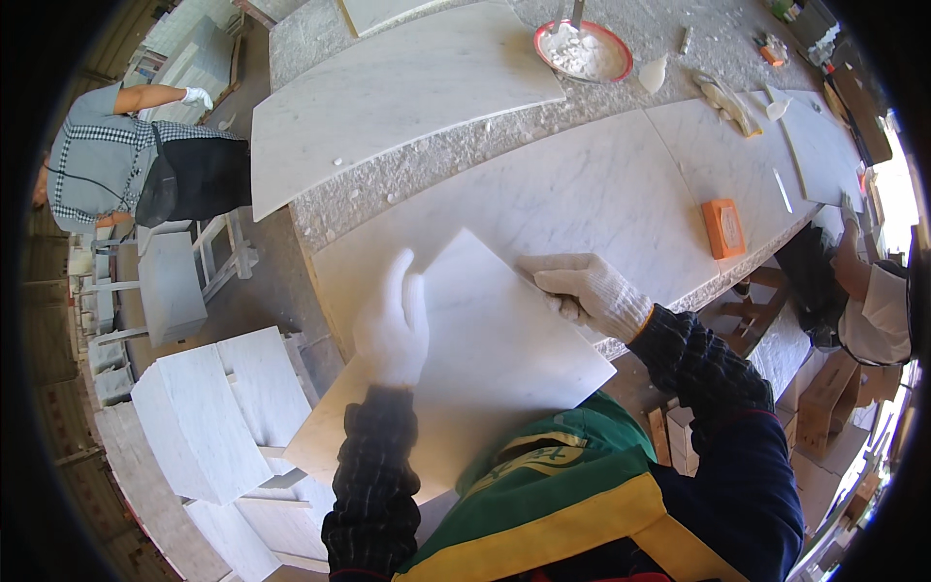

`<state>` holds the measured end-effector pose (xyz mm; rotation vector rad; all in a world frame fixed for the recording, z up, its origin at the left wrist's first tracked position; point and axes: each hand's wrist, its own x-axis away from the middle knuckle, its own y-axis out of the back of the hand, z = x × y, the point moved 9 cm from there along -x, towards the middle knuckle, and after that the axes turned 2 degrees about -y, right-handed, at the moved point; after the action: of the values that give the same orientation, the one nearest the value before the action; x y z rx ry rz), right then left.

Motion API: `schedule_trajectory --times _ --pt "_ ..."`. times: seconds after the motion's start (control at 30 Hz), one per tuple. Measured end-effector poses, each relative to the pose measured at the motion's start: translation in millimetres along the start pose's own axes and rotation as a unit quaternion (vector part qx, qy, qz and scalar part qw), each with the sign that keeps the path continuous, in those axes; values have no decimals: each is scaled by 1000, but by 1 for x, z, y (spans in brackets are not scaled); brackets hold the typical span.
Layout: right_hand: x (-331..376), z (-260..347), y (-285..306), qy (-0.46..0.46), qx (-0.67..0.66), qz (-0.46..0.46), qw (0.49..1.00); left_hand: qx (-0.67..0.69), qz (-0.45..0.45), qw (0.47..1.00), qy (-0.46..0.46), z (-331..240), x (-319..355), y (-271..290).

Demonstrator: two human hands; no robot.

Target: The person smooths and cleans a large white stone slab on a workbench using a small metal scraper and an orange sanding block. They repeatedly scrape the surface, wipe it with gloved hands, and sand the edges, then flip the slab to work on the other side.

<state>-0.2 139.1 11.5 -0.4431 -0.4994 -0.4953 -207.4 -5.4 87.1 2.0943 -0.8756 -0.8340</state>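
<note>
A square white marble tile [485,339] stands tilted in front of me, one corner over the worktable and its lower part near my green apron [553,461]. My left hand [392,325], in a white knit glove, holds the tile's left edge. Its thumb lies against the face, and the fingers stretch along the outside. At the opposite edge is my gloved right hand [593,291], its index finger pointing left and the other fingers curled in. Whatever those curled fingers hold, if anything, is hidden. Beneath both hands lies a larger marble slab [543,204].
Another slab [407,97] lies farther back, near a red-rimmed bowl of white paste [587,50]. An orange block [722,229] and a glove [727,102] rest at right. Stacked slabs [199,417] stand lower left. One person [145,155] is at left, another [878,310] at right.
</note>
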Motion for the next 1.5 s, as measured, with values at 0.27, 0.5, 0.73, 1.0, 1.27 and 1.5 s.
schedule_trajectory --times 0.27,0.5,0.73,1.0,1.27,1.5 --pt "-1 14 -22 13 -34 -24 999 -15 -15 999 -24 -3 3 2" --pt "-10 38 -41 7 -85 -50 995 -18 -17 999 -25 -6 5 3" --pt "-21 40 -41 20 -140 -18 990 -25 -19 999 -31 -6 8 4" --pt "-12 34 -8 44 -151 -8 988 6 0 1000 -17 -7 4 5" --pt "-14 60 67 152 72 -199 965 -7 33 999 30 -3 3 0" --pt "-14 114 149 180 45 -321 929 -45 23 999 3 -8 4 -2"
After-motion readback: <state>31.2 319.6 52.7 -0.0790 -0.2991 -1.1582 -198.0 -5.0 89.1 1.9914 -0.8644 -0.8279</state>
